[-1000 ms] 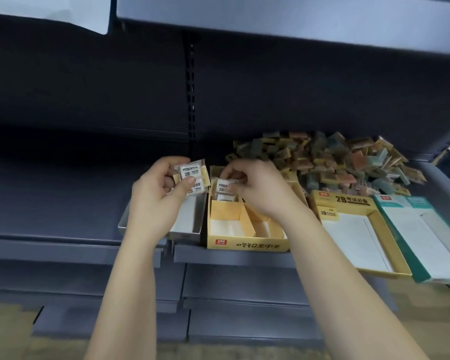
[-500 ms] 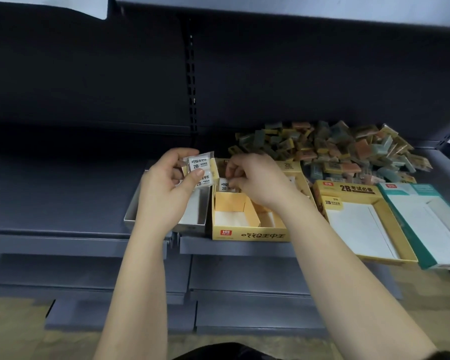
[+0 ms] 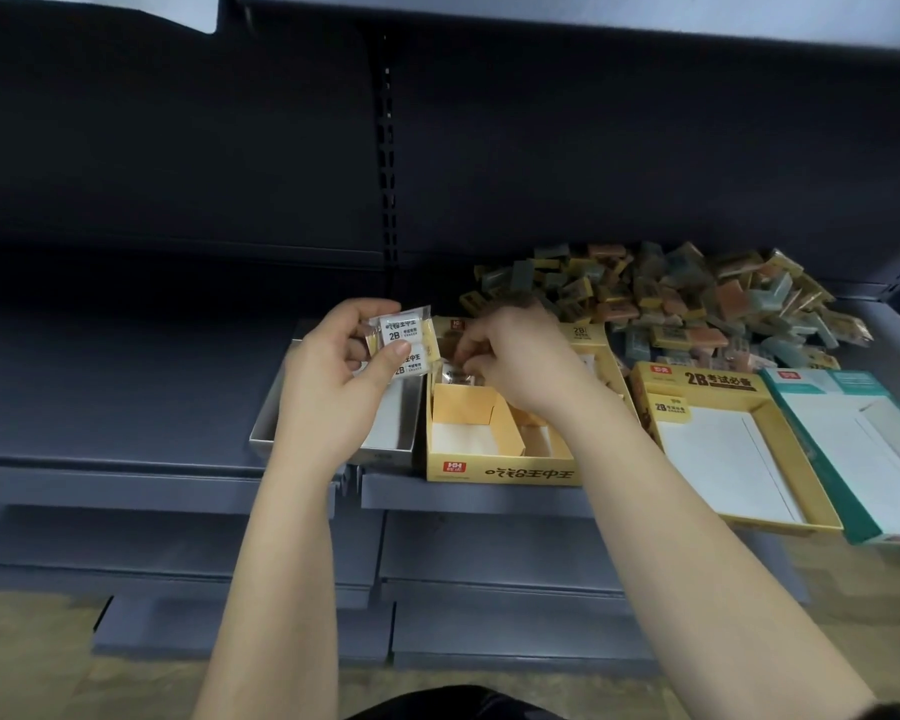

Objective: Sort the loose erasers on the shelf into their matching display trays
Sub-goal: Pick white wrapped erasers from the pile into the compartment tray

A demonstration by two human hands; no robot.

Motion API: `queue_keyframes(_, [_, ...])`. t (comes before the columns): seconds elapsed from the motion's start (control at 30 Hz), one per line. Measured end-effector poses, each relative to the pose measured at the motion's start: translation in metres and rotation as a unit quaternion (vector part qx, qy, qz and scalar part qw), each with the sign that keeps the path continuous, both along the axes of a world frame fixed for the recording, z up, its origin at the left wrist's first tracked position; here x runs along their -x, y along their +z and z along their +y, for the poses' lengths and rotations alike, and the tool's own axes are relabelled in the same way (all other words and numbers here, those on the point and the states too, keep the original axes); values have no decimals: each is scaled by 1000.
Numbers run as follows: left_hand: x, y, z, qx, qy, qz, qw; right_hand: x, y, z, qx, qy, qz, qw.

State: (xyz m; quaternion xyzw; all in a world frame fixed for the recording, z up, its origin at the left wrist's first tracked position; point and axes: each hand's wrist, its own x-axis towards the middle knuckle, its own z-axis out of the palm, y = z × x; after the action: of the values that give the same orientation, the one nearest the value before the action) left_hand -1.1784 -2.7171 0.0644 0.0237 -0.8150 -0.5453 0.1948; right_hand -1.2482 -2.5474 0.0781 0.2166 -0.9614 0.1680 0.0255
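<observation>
My left hand [image 3: 333, 381] pinches a small stack of white wrapped 2B erasers [image 3: 404, 345] between thumb and fingers, just left of the orange divided tray [image 3: 500, 472]. My right hand [image 3: 520, 361] reaches into the tray's back compartment, fingers curled on a wrapped eraser [image 3: 455, 376] there. A big pile of loose erasers [image 3: 671, 298] in yellow, orange and teal lies at the back right of the shelf.
A grey metal tray [image 3: 391, 433] sits under my left hand. To the right lie a yellow 2B tray [image 3: 718, 387] with a white floor and a teal tray [image 3: 853, 449]. A dark shelf board [image 3: 126, 387] stretches left; another shelf hangs overhead.
The view shifted slightly up and right. My right hand stayed in the tray's back compartment, working the eraser down. My left hand still holds its stack.
</observation>
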Motion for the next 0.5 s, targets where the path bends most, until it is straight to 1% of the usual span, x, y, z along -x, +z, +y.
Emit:
queue_keyframes(0.07, [0, 0, -1, -2, 2, 1, 1000, 1, -1, -3, -5, -17, 16, 1000])
queue_keyframes(0.17, [0, 0, -1, -7, 0, -1, 1000, 2, -3, -8, -20, -74, 51, 996])
queue_keyframes(0.27, [-1, 1, 1, -7, -2, -5, 1000, 3, -6, -14, -73, -114, 47, 990])
queue_keyframes(0.33, [-1, 2, 2, -4, -3, -9, 1000, 5, -8, -15, -85, -122, 45, 988])
queue_keyframes(0.4, [0, 1, 3, 1, 0, -3, 1000, 5, -8, -12, -74, -116, 48, 989])
queue_keyframes(0.5, [2, 2, 4, 16, 13, 19, 1000, 4, -10, -3, -14, -94, 48, 994])
